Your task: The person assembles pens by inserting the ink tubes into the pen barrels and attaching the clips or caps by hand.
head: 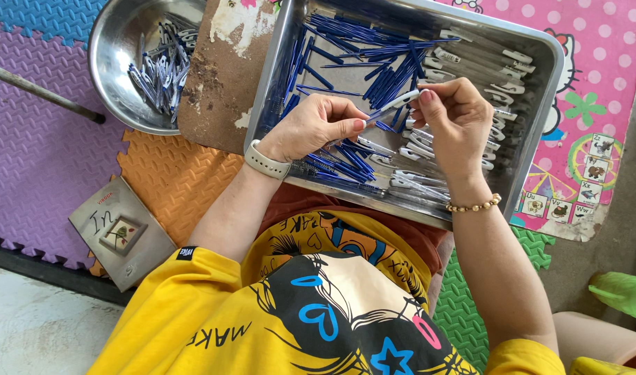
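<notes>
A rectangular steel tray [540, 76] rests on my lap and holds several blue ink refills [345, 38] on its left side and clear pen barrels [470, 66] on its right. Both hands work above the tray's middle. My left hand [314, 125], with a white watch on the wrist, pinches the blue lower end of a pen [394, 104]. My right hand [456, 121], with a bead bracelet on the wrist, grips the pen's clear upper end between its fingertips. The pen lies slanted between the two hands.
A round steel bowl [116, 42] with several assembled pens stands at the upper left on foam mats. A brown board [217, 76] lies between bowl and tray. A small grey booklet [120, 232] lies at the left. A pink printed mat [595, 83] spreads to the right.
</notes>
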